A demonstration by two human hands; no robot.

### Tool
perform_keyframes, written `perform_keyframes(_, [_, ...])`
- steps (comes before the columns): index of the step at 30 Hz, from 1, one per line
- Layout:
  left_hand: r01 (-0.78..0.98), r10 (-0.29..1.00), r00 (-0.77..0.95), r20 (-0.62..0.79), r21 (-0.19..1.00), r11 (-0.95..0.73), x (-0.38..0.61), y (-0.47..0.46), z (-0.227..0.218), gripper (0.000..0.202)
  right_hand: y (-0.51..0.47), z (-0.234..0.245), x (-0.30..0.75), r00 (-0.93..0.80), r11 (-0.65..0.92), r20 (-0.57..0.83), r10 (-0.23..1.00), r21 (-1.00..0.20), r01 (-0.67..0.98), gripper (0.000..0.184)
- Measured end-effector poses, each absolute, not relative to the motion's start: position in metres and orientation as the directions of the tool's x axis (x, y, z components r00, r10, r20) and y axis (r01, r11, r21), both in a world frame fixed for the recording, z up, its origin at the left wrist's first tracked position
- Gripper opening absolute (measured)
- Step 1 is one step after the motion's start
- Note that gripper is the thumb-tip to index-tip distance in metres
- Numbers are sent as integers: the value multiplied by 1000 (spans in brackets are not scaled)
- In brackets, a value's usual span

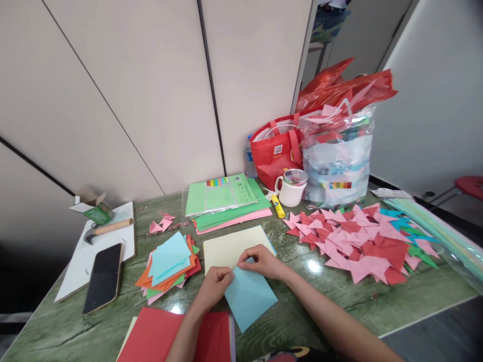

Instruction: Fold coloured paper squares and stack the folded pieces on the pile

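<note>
Two bare hands are working on one sheet of blue paper (251, 300), right at the near middle of a green table (290, 301). Left hand (216, 285) has thumb and fingers drawn in tight on the far corner of the sheet, and the right hand (263, 260) is pinching by that same corner, just beside it. Can't tell what the tucked-under fingers are doing, or whether the sheet touches the table.

Just beyond the hands there's a cream sheet (230, 246), and the left forearm crosses over some red paper (151, 334) at the near edge. Left of the hands is a messy stack of coloured squares (171, 259), blue on top, with a few pink folded bits (162, 223) farther back.

Far left: a phone (102, 279) and a hammer (113, 229) on a white board (73, 274), with an open green box (99, 214) near the hammer's handle.

Far middle has a pack of green paper (221, 196), a yellow glue stick (278, 206), and a white mug (292, 195) in front of a red bag (273, 161). Over on the right, a big heap of pink and red pointy paper shapes (358, 239).
</note>
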State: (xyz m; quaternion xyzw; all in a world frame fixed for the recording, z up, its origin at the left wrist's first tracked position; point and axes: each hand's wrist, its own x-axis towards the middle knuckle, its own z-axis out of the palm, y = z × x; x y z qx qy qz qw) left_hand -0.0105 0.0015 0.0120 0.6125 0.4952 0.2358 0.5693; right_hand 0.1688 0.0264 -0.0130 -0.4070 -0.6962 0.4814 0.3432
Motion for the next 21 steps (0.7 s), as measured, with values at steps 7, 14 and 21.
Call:
perform_keyframes(7, [379, 891, 380, -250, 920, 96, -10, 1, 15, 30, 27, -7, 173, -437, 225, 122, 891, -955, 194, 13])
perform_keyframes(14, [420, 904, 391, -174, 907, -7, -9, 1, 14, 26, 24, -9, 169, -518, 225, 103, 849, -958, 178, 13])
perform_keyframes(21, [390, 892, 366, -264, 914, 111, -10, 0, 12, 20, 25, -8, 172, -435, 216, 113, 893, -956, 196, 11])
